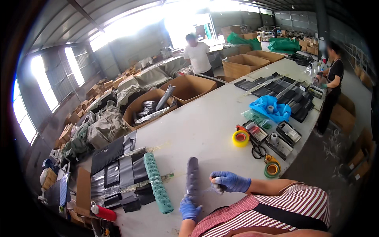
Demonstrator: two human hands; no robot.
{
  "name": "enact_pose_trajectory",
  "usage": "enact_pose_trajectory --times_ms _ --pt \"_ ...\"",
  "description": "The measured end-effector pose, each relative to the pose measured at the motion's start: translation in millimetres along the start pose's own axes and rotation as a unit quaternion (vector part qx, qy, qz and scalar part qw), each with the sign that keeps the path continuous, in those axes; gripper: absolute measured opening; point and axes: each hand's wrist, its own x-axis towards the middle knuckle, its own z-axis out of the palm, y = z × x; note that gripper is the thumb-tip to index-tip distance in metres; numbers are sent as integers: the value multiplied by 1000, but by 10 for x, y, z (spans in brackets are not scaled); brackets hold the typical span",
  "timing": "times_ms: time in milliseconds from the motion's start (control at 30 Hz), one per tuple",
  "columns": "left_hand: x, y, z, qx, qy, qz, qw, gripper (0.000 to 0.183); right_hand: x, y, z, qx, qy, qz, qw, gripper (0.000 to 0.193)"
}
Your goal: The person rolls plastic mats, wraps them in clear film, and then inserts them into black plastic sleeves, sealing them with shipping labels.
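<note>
A dark grey rolled mat [192,177] with a bumpy surface lies on the table in front of me. My left hand [190,208], in a blue glove, is closed around its near end. To the right of the roll, my right hand [231,181], also gloved in blue, is closed in a pinch. Something small and pale shows at its fingertips, too blurred to name. A teal rolled mat [158,183] with a bubbled surface lies to the left, apart from both hands.
Flat black bags [126,173] cover the table's left end, by a red bottle [104,212]. Yellow tape [240,138], scissors [258,151], a tape dispenser [272,168] and blue plastic [270,108] sit on the right. Cardboard boxes [193,89] line the far edge. Two people stand farther off.
</note>
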Motion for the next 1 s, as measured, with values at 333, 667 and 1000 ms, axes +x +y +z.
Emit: enact_pose_trajectory --times_ms 333,667,1000 --pt "257 -30 109 82 15 84 993 86 -337 -377 502 -46 -114 -29 992 11" --pt "683 -216 361 54 100 168 979 18 -582 -658 58 -61 30 -155 986 11" --pt "118 438 -314 -120 55 230 964 25 -97 270 -821 -577 39 -56 814 64"
